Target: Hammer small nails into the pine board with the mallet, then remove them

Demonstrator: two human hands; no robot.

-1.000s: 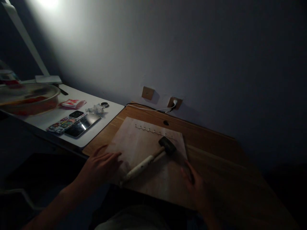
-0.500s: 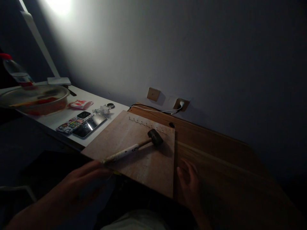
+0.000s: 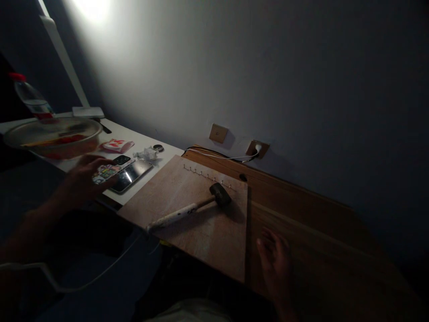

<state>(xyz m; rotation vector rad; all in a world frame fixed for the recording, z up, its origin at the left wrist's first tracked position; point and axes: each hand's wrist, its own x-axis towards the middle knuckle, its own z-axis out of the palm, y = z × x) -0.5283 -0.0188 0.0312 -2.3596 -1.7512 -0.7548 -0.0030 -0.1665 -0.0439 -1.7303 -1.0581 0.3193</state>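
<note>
My left hand (image 3: 85, 176) is at the patterned phone (image 3: 105, 172) on the white table, thumb and fingers spread around its near end; whether they press on it is hard to see. Beside that phone lies a dark-screened phone (image 3: 132, 175). My right hand (image 3: 276, 259) rests at the wooden desk, right of the board, fingers loosely bent and apart, holding nothing. A mallet (image 3: 181, 213) with a black head and a worn white handle lies across the flat board (image 3: 214, 243). Several nails (image 3: 207, 175) stand in a row along the board's far side.
On the white table (image 3: 134, 135) are a smartwatch (image 3: 121, 159), crumpled plastic (image 3: 146, 154), a red-and-white packet (image 3: 117, 145), a large clear bowl (image 3: 53, 129), a bottle (image 3: 35, 100) and a lamp (image 3: 65, 58). A plugged cable (image 3: 217, 154) runs along the wooden desk (image 3: 301, 228) by the wall.
My left hand has moved from near the mallet's handle end up and left to the patterned phone. My right hand stays by the board, and the view has shifted slightly.
</note>
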